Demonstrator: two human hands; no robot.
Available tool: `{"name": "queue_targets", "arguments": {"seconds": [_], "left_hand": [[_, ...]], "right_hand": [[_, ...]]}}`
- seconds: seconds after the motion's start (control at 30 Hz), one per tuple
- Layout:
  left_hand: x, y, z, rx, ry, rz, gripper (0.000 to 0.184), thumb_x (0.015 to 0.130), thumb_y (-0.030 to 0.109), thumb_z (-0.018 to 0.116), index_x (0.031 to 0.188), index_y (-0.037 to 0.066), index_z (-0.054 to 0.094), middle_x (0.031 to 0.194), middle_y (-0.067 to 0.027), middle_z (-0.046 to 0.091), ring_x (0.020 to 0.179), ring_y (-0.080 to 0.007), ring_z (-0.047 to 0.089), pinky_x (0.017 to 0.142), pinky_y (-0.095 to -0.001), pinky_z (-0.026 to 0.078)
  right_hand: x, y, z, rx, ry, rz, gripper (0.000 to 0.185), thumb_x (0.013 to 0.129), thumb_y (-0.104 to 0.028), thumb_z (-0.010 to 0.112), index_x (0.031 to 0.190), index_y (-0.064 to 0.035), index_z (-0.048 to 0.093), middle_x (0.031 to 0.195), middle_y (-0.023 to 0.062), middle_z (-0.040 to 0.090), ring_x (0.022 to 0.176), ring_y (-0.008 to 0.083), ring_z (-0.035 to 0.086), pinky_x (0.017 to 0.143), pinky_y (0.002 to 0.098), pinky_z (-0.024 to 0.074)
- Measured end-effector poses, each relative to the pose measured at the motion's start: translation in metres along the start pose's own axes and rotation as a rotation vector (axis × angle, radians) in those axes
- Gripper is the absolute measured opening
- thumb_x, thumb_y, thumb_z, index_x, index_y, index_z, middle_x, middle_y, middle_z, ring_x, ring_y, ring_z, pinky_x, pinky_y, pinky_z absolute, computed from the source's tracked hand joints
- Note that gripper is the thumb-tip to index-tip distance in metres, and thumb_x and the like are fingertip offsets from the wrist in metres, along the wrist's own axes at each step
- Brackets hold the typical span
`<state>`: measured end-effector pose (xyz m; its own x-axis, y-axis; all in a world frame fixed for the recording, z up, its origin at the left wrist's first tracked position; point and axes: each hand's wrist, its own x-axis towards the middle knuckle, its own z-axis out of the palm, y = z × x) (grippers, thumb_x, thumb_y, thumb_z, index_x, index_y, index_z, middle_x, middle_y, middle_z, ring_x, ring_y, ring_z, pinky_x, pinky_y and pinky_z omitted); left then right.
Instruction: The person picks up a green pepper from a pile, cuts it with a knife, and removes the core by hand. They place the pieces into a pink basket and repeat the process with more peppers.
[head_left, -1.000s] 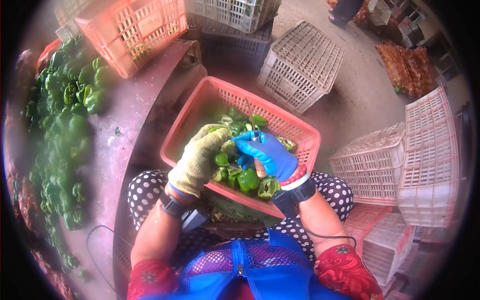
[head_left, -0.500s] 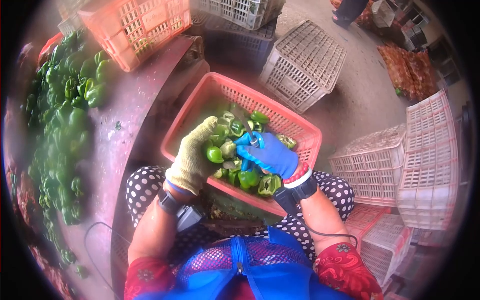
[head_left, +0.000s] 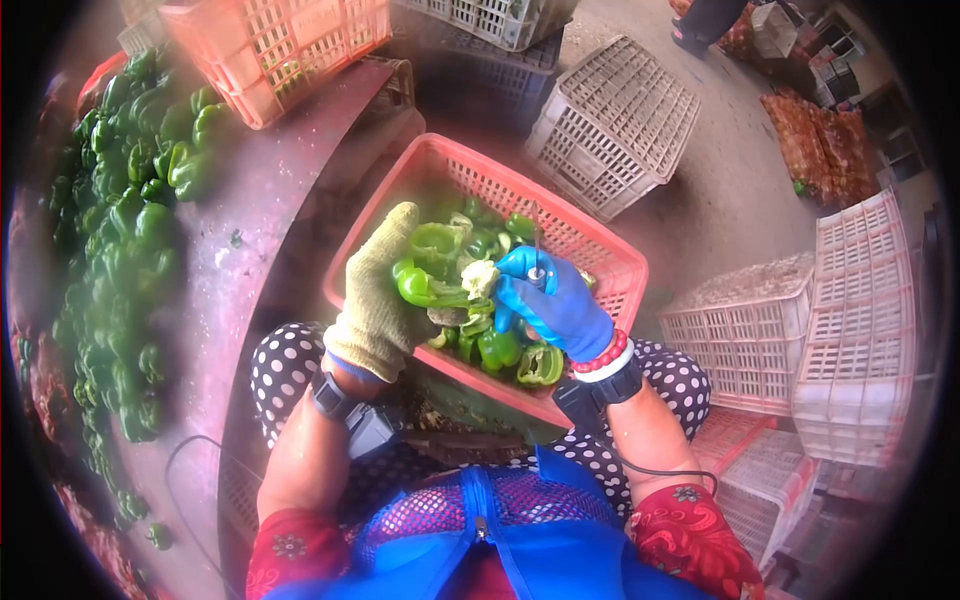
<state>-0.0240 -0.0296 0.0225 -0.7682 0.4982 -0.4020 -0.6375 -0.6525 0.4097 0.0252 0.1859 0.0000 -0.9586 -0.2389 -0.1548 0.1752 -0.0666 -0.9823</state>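
My left hand, in a pale yellow knitted glove, is closed around a green bell pepper that is split open above the basket. My right hand, in a blue glove, grips a small knife whose thin, blurred blade points away from me. At its thumb and fingertips is a whitish seed core, touching the opened pepper; I cannot tell whether it is fully loose. Below both hands, a pink plastic basket on my lap holds several cut pepper pieces.
Whole green peppers are heaped on a pinkish table to my left, with an orange crate at its far end. A pale crate stands ahead. More crates are stacked right. A person's foot shows far off.
The pepper in my left hand has opened, showing its inside. My right hand has moved slightly right, the knife blade has swung upright, and the pale core now shows by its fingertips.
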Motion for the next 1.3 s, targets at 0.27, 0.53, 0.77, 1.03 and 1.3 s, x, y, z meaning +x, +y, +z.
{"name": "queue_targets", "arguments": {"seconds": [0.27, 0.53, 0.77, 1.03, 1.3], "left_hand": [[0.002, -0.001, -0.001, 0.191, 0.054, 0.102, 0.069, 0.101, 0.053, 0.053, 0.124, -0.011, 0.063, 0.111, -0.0228, 0.071, 0.095, -0.0310, 0.071, 0.084, -0.0425, 0.061], [-0.005, -0.001, 0.004, 0.257, 0.068, 0.091, 0.069, 0.104, 0.052, 0.048, 0.124, -0.013, 0.062, 0.107, -0.0217, 0.072, 0.090, -0.0272, 0.071, 0.080, -0.0362, 0.061], [-0.004, 0.017, -0.007, 0.208, -0.081, -0.231, 0.071, 0.103, 0.056, 0.048, 0.117, -0.012, 0.062, 0.086, -0.0185, 0.068, 0.063, -0.0231, 0.063, 0.049, -0.0281, 0.052], [-0.002, 0.048, -0.002, 0.580, 0.343, 0.071, 0.057, 0.094, 0.050, 0.069, 0.116, -0.002, 0.063, 0.091, -0.0160, 0.065, 0.075, -0.0278, 0.067, 0.061, -0.0344, 0.060], [-0.003, -0.023, -0.005, 1.473, -0.323, 0.371, 0.063, 0.088, 0.009, 0.078, 0.147, 0.006, 0.054, 0.131, -0.0123, 0.066, 0.121, -0.0245, 0.064, 0.105, -0.0351, 0.049]], "right_hand": [[-0.009, -0.009, 0.002, -0.073, -0.003, 0.000, 0.022, 0.102, -0.027, 0.067, 0.108, -0.0062, 0.063, 0.078, 0.0061, 0.071, 0.057, 0.0091, 0.064, 0.045, 0.0204, 0.0390], [-0.021, -0.001, 0.004, 0.174, -0.021, 0.096, 0.024, 0.101, -0.022, 0.068, 0.114, -0.0022, 0.065, 0.081, 0.0069, 0.070, 0.065, 0.0146, 0.070, 0.052, 0.0248, 0.0509], [-0.027, 0.008, 0.004, 0.246, -0.071, 0.203, 0.028, 0.100, -0.026, 0.068, 0.116, -0.0038, 0.064, 0.077, 0.0091, 0.071, 0.060, 0.0147, 0.067, 0.049, 0.0235, 0.0493], [-0.030, 0.033, -0.042, 0.640, 0.072, 0.305, 0.013, 0.101, -0.020, 0.067, 0.104, -0.0079, 0.064, 0.081, 0.0059, 0.067, 0.064, 0.0177, 0.066, 0.057, 0.0308, 0.0540], [-0.014, 0.049, -0.031, 0.828, 0.036, 0.592, 0.016, 0.100, -0.026, 0.069, 0.101, -0.0097, 0.067, 0.079, -0.0005, 0.066, 0.060, 0.0112, 0.062, 0.054, 0.0267, 0.0531]]}}
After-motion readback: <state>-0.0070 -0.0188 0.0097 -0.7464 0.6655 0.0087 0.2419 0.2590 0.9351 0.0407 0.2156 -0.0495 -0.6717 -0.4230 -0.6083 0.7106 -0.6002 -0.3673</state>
